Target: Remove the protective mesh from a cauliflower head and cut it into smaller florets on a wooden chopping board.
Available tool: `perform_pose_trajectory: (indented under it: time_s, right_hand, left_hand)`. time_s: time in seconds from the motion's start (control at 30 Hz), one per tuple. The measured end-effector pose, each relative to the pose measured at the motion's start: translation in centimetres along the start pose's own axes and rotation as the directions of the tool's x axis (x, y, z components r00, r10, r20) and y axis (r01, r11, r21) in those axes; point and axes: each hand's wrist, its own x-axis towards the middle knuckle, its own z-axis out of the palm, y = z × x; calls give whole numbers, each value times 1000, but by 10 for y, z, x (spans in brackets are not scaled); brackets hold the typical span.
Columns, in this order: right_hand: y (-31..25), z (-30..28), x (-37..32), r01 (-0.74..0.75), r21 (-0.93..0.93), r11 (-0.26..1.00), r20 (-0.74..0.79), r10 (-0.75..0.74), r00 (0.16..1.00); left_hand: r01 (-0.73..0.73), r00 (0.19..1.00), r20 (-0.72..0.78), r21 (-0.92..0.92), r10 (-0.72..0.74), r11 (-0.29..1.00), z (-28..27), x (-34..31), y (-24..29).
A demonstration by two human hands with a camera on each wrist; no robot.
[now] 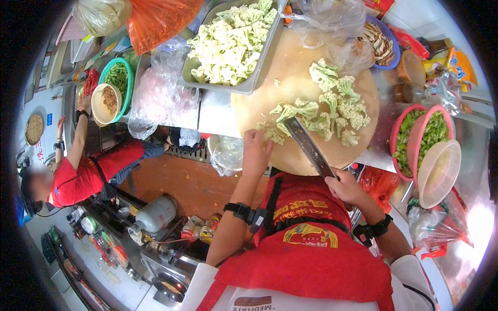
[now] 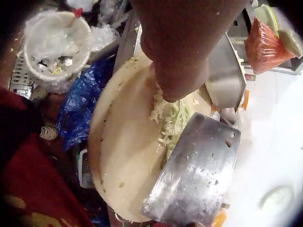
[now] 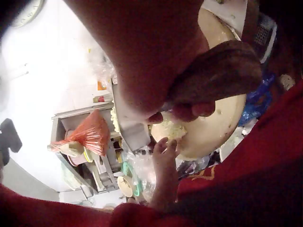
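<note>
My right hand [image 1: 345,186] grips the wooden handle [image 3: 218,71] of a cleaver [image 1: 309,147]. In the left wrist view, the wide, wet-looking cleaver blade [image 2: 199,170] hides part of the round chopping board [image 2: 123,156]. My left hand [image 1: 257,153] is at the board's near left edge, fingertips on a cauliflower piece [image 1: 274,136] beside the blade. The right wrist view shows the left hand [image 3: 164,163] with thumb and fingers bent at the cauliflower [image 3: 168,130]. More cauliflower florets [image 1: 345,103] lie loose across the board's right half.
A metal tray [image 1: 254,83] of cut cauliflower overlaps the board's far left. Pink baskets [image 1: 402,140] of green peppers stand to the right, a blue bowl [image 1: 397,52] behind. Left are a green basket [image 1: 129,85] and a person in red [image 1: 114,160]. A lined bin [image 2: 85,42] stands below.
</note>
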Motion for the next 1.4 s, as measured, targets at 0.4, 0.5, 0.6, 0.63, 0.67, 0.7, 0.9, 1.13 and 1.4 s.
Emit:
perform_pose_trajectory:
  time_s: [0.4, 0.5, 0.6, 0.63, 0.67, 0.7, 0.9, 1.13, 1.4]
  right_hand:
    - [-10, -23, -21, -206, 13, 978, -84, 206, 975]
    - [-1, -33, -26, -199, 0, 980, -110, 198, 974]
    - [13, -34, -34, -189, -13, 982, -127, 186, 974]
    - [15, -33, -35, -182, -17, 983, -129, 178, 975]
    - [17, -32, -36, -173, -20, 985, -133, 169, 977]
    - [20, -30, -37, -172, 2, 985, -133, 170, 976]
    - [40, -23, -42, -104, 6, 995, -167, 104, 980]
    - [51, -27, -49, -66, -16, 998, -191, 61, 980]
    - [49, -33, -53, -57, 37, 998, -214, 64, 975]
  left_hand:
    - [55, 989, 130, 125, -71, 991, 0, 13, -6]
    - [165, 984, 57, 56, -168, 985, -5, 12, 5]
    - [90, 994, 48, 58, -93, 994, -10, 10, 36]
    - [32, 998, 56, 74, -36, 997, -6, 10, 43]
    - [9, 995, 99, 193, -29, 981, -1, 9, 47]
    - [-20, 990, 142, 308, -25, 951, 6, 8, 51]
    - [-75, 978, 206, 412, -13, 908, 22, 7, 38]
    - [-153, 988, 37, 152, 149, 977, 4, 19, 19]
    - [-243, 942, -328, -528, 69, 814, -108, 100, 122]
